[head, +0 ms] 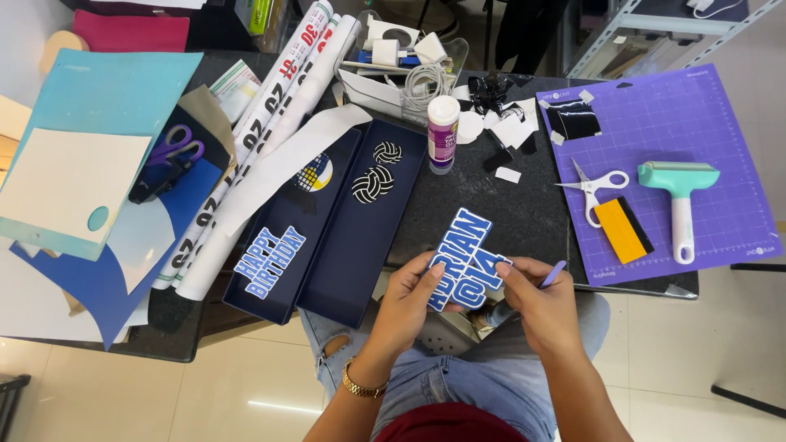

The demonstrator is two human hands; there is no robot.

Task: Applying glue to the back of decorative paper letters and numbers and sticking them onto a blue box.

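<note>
A blue-and-white cutout [465, 260] of letters is held over the lap, just off the table [491, 205] edge, by both hands. The left hand [413, 299] is closed on its lower left edge, thumb on top; the right hand [536, 299] pinches its right edge w/ thumb & forefinger, and a thin purple tool [553, 274] is also kept in that grip. A gold bracelet [361, 385] is worn on the left wrist. Just left of the hands, an open navy box [327, 221] is laid on the table, w/ a blue lettering piece [268, 262] in its left half and two black-and-white ball cutouts [378, 172] in the right. A glue bottle [443, 133] is stood upright behind the cutout. To the right, a purple mat [704, 106] carries white scissors [594, 190], a yellow scraper [623, 230] and a teal roller [679, 196]. Paper rolls [270, 123] and blue card sheets [82, 139] are spread at left, purple scissors [168, 155] among them.
</note>
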